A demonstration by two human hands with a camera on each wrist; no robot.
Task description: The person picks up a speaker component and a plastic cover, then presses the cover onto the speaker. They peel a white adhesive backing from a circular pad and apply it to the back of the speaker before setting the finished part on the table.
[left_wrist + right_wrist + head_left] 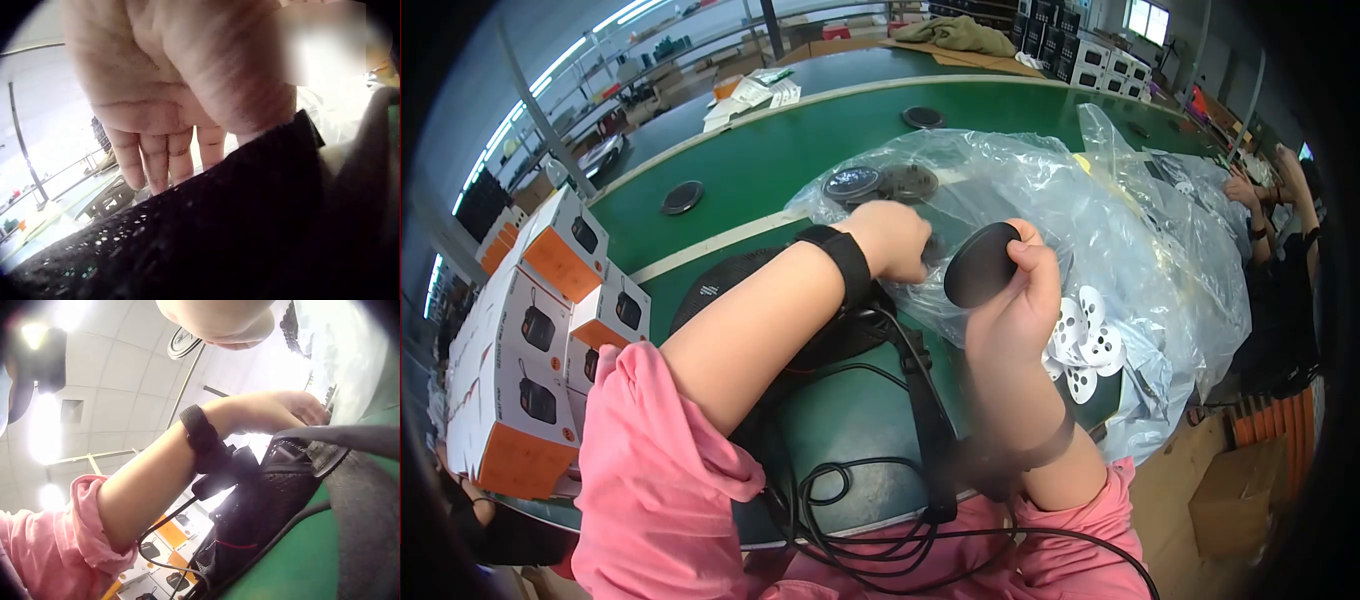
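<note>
My right hand (1032, 290) pinches a black round disc (982, 264) at its edge, thumb on the near face, above the plastic bag. In the right wrist view the disc (182, 344) shows a pale ringed side beyond the fingers. My left hand (888, 240) reaches over the edge of the clear plastic bag (1020, 165), fingers pointing down; the left wrist view shows its fingers (165, 153) nearly straight. A dark piece lies close to its fingertips, partly hidden. Just beyond are a black disc (853, 183) and another (911, 182) under the plastic.
White round pieces with holes (1085, 345) lie right of my right hand. Boxes (535, 340) are stacked at the left. A black bag (725, 290) and looped cables (840, 500) lie near me. More discs (682, 197) sit on the green surface (770, 140). Another person's hands (1245, 190) are at right.
</note>
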